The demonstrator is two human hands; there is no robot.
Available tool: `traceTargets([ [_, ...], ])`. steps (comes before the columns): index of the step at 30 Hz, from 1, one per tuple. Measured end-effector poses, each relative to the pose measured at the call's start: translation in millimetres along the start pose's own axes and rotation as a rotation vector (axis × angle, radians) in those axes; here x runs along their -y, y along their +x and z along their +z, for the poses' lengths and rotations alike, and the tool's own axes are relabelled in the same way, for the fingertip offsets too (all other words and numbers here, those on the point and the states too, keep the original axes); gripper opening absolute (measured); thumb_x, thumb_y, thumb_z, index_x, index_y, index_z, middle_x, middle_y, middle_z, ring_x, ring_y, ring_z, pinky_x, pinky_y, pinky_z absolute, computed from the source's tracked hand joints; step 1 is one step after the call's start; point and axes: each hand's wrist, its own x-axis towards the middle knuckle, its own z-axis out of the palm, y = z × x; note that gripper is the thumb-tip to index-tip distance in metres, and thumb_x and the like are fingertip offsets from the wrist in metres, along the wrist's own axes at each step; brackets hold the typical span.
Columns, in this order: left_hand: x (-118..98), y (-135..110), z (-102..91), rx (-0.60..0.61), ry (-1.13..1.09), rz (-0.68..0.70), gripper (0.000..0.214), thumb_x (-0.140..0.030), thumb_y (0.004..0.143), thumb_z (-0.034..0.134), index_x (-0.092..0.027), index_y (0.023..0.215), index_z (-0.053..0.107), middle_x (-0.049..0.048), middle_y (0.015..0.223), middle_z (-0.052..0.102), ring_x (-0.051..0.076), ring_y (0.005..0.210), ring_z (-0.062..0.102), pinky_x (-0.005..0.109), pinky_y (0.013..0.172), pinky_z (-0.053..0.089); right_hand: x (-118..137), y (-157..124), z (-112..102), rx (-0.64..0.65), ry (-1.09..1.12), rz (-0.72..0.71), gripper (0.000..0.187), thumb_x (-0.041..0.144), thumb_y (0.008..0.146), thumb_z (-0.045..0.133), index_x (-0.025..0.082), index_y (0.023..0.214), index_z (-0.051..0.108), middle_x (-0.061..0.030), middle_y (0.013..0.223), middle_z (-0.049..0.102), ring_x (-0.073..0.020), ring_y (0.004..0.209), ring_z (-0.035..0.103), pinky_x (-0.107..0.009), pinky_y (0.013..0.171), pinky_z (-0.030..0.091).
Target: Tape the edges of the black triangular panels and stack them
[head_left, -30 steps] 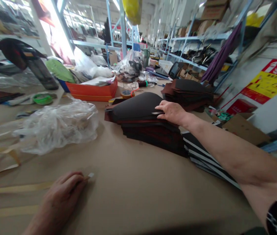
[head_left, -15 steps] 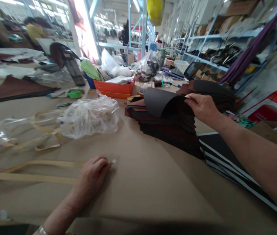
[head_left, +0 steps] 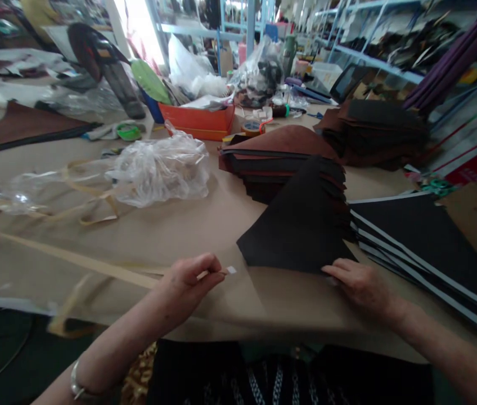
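Note:
My right hand (head_left: 363, 287) presses on the near edge of a black sheet (head_left: 300, 228) lying flat on the brown paper-covered table (head_left: 205, 225). Behind the sheet is a stack of dark brown and black sheets (head_left: 280, 160) with a reddish-brown piece on top. My left hand (head_left: 190, 278) pinches a thin tan strip (head_left: 95, 269) with a small white tip (head_left: 231, 270), just left of the black sheet. The strip runs off to the left across the table.
A crumpled clear plastic bag (head_left: 162, 169) lies at centre left with tan loops beside it. An orange box (head_left: 198, 121) and clutter stand behind. Another dark stack (head_left: 373, 132) is at the back right; black white-edged boards (head_left: 428, 247) lie at the right. Blue shelving lines the back.
My right hand lifted a black sheet off the stack and brought it down flat onto the table near me. My left hand, with the strip, has risen slightly and moved toward the sheet.

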Motion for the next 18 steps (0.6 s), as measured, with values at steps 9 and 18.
traceTargets([
  [9,-19.4,18.3,19.4,-0.186,-0.202,-0.097,0.024,-0.031,0.082,0.055,-0.018,0.063,0.05,-0.0019,0.063,0.051,0.01,0.059,0.044,0.024,0.055,0.035,-2.5,18.5,-30.8,-0.166,0.154,0.048,0.025,0.022,0.091,0.043,0.021,0.104,0.065,-0.0066,0.089,0.065,-0.0171,0.078,0.063,-0.028,0.068,0.049],
  [18,-21.9,2.4,22.3,-0.129,-0.179,-0.147,0.024,-0.034,0.08,0.057,-0.019,0.063,0.052,-0.0038,0.057,0.046,0.01,0.055,0.038,0.025,0.052,0.031,19.7,-6.6,10.8,-0.031,-0.167,-0.128,0.039,0.004,0.085,0.038,0.019,0.108,0.067,-0.0088,0.084,0.064,-0.0175,0.073,0.057,-0.028,0.065,0.046],
])
